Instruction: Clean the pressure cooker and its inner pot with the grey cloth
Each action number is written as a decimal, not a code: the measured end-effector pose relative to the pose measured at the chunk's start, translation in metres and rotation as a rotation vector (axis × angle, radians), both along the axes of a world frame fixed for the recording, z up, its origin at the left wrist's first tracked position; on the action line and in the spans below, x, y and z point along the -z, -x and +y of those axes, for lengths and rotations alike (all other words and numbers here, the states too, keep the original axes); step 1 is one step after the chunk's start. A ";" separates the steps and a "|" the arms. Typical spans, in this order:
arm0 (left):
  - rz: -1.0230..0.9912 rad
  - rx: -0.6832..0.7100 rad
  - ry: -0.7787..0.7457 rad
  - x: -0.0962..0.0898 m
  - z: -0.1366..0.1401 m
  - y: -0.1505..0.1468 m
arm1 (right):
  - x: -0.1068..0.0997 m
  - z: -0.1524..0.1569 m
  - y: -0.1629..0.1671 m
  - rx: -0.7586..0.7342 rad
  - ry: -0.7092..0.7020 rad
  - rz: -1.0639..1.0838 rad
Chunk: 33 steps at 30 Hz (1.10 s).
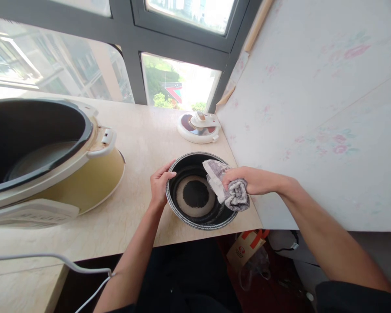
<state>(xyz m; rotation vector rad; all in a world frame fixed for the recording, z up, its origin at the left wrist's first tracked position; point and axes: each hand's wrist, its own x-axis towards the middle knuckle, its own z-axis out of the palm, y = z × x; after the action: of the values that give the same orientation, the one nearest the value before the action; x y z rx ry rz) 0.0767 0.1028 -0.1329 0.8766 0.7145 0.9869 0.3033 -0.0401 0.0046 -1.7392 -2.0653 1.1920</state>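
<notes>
A dark inner pot (196, 194) sits on the wooden countertop, its bottom marked by a pale worn ring around a dark centre. My left hand (159, 183) grips the pot's left rim, thumb over the edge and fingers along the outside. Bunched in my right hand (239, 179) is a grey and white patterned cloth (237, 194), held over the pot's right side; I cannot tell whether its loose end touches the inner wall. Behind the pot lies a round white lid (198, 127) with a handle on top.
A large yellow and white electric cooker (97, 182) stands open on the left of the countertop (137, 130). White cords (81, 268) cross the front left. A window (182, 82) is behind, a floral-papered wall (313, 108) at right. Below the edge stands a paper bag (244, 250).
</notes>
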 end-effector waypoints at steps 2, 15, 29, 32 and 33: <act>-0.013 0.020 -0.010 0.003 0.000 0.000 | 0.003 0.005 -0.004 0.042 -0.022 -0.059; -0.028 0.030 -0.037 0.010 0.001 0.000 | 0.038 0.045 0.001 -0.093 -0.107 -0.360; -0.071 0.033 0.012 0.008 -0.003 -0.002 | 0.073 0.067 0.049 -0.288 -0.174 -0.640; -0.059 0.024 -0.001 0.007 -0.003 -0.002 | 0.079 0.069 0.055 -0.231 -0.106 -0.746; -0.052 0.019 -0.006 0.007 -0.003 -0.002 | 0.081 0.068 0.056 -0.185 -0.071 -0.766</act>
<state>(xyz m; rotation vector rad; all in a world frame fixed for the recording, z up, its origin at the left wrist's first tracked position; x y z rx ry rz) 0.0787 0.1002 -0.1395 0.8586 0.6580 0.9924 0.2476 0.0284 -0.0759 -2.2411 -2.6704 0.4887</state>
